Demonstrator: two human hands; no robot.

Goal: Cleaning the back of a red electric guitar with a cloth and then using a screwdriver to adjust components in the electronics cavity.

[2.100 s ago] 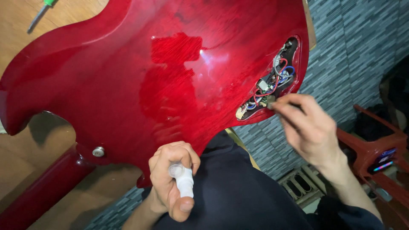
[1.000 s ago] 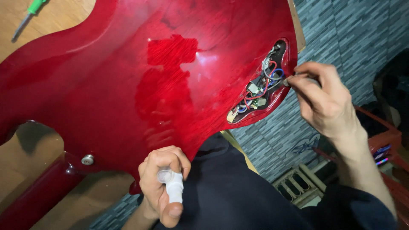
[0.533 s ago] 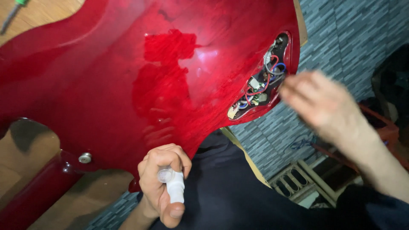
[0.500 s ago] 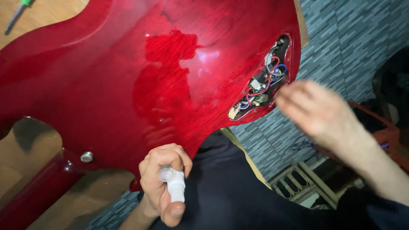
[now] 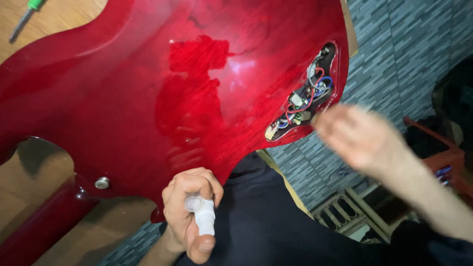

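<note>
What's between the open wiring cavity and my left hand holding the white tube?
In the head view, only glossy red guitar body lies between the wiring cavity and the left hand holding the white tube.

Glossy red guitar body (image 5: 162, 88), white tube (image 5: 203, 219) (grey-tiled floor (image 5: 409, 44))

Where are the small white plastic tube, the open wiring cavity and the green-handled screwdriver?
small white plastic tube (image 5: 203, 218), head view, middle of its barrel.
open wiring cavity (image 5: 303, 101), head view, on the coloured wires inside.
green-handled screwdriver (image 5: 22, 23), head view, on the metal shaft.
</note>
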